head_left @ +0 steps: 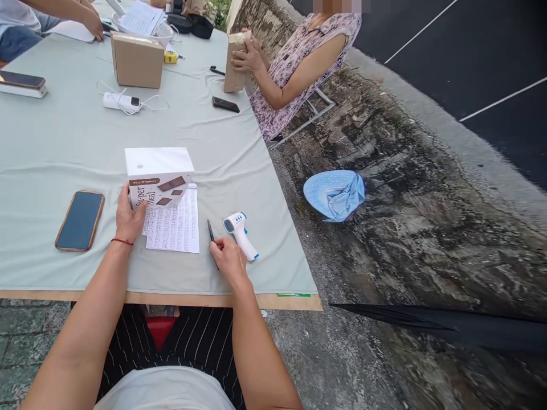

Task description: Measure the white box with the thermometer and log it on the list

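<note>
My left hand (129, 215) grips the lower left edge of a white meal box (161, 177) with brown print and pictures of chocolate pieces. The box stands on the table over the top part of some printed sheets (173, 230). My right hand (228, 257) is closed, with thumb and fingertips around a dark pen (211, 229) that points away from me. Just right of that hand lies a white and blue infrared thermometer (240, 234). To the left of my left hand is a phone (80, 221) in a brown case.
Farther back on the cloth-covered table (77, 142) are a cardboard box (137, 61), a white device with a cable (122, 102), a black phone (225, 105) and a tape measure (170, 57). Across the corner a person (299, 68) holds another carton (236, 65). A blue hat (335, 195) lies on the ground.
</note>
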Demonstrator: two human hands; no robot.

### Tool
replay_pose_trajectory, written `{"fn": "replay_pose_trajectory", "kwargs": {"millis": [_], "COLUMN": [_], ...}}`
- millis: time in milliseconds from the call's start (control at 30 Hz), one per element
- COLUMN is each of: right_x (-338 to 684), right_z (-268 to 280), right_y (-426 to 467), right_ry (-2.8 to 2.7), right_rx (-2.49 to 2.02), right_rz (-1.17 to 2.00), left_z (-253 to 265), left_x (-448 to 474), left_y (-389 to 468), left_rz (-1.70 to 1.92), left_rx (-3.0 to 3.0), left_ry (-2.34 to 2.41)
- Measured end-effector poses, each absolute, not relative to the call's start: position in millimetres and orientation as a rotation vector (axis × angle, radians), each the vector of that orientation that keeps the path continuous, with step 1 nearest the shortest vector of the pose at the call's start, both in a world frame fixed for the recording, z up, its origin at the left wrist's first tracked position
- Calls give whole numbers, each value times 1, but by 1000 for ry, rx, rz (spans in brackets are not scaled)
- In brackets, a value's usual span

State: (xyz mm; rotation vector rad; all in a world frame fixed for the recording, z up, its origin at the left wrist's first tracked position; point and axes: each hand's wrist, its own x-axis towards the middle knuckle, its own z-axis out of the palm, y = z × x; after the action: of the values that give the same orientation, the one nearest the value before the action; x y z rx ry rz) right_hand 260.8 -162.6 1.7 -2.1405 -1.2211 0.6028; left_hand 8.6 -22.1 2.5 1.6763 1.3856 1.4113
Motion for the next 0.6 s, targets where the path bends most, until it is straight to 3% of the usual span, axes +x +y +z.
{"fn": "replay_pose_trajectory", "kwargs": {"millis": [233,433,600], "right_x": [242,238,239], "right_z": [-11,-15,-23], "right_y": [-148,-149,-152], "right_ry": [-704,-769,-850], "right_rx": [-1504,-1441,-1437], "right_rz": [716,748,643], "left_z": [14,12,7], "left_x": [20,59,71], "left_y": [-51,-82,-88], "left_rz": [1648,696,403], "left_rx": [2035,2589,2650], "left_ry": [1521,1047,1075]}}
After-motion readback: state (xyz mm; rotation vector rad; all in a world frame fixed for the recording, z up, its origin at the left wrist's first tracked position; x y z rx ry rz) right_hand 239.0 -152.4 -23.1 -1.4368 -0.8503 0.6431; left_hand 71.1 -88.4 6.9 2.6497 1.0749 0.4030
